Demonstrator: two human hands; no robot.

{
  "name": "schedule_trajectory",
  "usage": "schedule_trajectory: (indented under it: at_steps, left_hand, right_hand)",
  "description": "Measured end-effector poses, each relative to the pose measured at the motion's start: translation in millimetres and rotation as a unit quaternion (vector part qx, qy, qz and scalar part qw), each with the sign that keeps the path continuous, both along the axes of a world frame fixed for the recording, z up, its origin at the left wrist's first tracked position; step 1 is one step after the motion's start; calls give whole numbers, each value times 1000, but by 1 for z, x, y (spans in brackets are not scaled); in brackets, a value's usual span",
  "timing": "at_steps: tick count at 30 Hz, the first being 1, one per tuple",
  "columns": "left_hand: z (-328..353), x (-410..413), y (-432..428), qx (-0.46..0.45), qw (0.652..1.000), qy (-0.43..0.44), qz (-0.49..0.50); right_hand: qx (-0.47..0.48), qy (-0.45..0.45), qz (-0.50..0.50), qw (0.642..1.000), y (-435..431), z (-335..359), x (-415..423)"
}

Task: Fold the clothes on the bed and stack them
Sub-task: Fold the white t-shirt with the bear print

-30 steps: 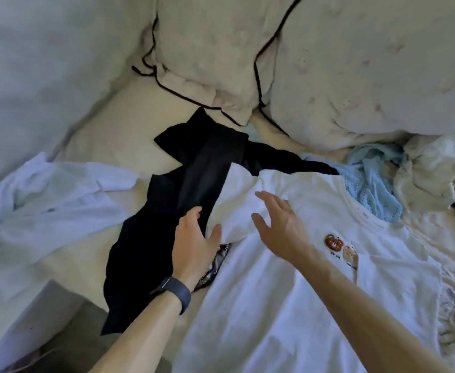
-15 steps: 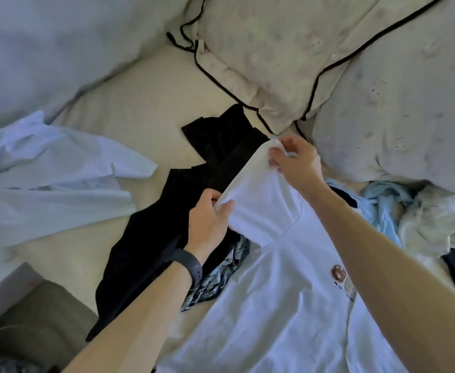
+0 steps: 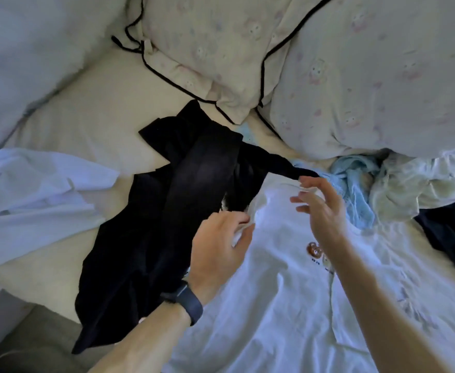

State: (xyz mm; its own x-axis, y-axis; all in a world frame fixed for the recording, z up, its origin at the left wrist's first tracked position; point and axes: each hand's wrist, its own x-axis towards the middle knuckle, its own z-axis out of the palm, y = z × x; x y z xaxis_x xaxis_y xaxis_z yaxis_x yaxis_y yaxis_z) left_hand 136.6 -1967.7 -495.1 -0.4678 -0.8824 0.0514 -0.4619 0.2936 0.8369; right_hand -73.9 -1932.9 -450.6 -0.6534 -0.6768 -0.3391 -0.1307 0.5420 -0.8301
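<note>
A white T-shirt (image 3: pixel 275 305) with a small bear print lies spread on the bed, its left sleeve turned inward over the chest. My left hand (image 3: pixel 218 246), with a dark band on the wrist, pinches the shirt's folded edge at the shoulder between thumb and fingers. Just above the collar area hovers my right hand (image 3: pixel 323 211), fingers straight and spread, holding nothing. A black garment (image 3: pixel 167 211) lies crumpled to the left, partly under the shirt.
A white shirt (image 3: pixel 32 184) lies loose at the left. A light blue garment (image 3: pixel 355 184), a cream one (image 3: pixel 409 184) and a dark one (image 3: pixel 449 232) are heaped at the right. Two piped pillows (image 3: pixel 207 49) line the head of the bed. The mattress edge (image 3: pixel 19 300) is lower left.
The lifted sleeve has been laid inward over the shirt. My right hand let go of it and moved right and down. My left hand shifted right onto the fold.
</note>
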Motion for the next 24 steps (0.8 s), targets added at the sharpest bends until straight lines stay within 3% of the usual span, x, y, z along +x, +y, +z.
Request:
schedule_trajectory:
  at_steps: [2, 4, 6, 8, 11, 14, 19, 21, 24]
  left_hand:
    - [5, -14, 40, -87, 990, 15, -114]
    - [-1, -22, 80, -134, 958, -28, -251]
    - [-13, -25, 109, -144, 901, -131, -388]
    - [-26, -22, 119, -134, 875, -184, -428]
    - [-43, -22, 102, -85, 914, -217, -331]
    - [-50, -25, 75, -85, 904, -343, -240]
    - [-50, -26, 48, -52, 907, -348, -233]
    - [-53, -17, 44, -1, 931, -318, -177]
    - [-59, -3, 37, 126, 940, -307, -74]
  right_hand:
    - [26, 1, -49, 998, 65, 3, -21]
    - [111, 36, -52, 992, 122, -10, -42]
    - [243, 77, 9, 967, 165, -33, -59]
    - [352, 106, 75, 927, 182, -47, -66]
    - [307, 135, 75, 939, 166, -65, -67]
    - [210, 138, 70, 965, 113, -73, -58]
    - [326, 132, 129, 927, 35, -88, -69]
    - [296, 82, 127, 943, 18, -97, -76]
    - [162, -43, 49, 985, -7, -110, -78]
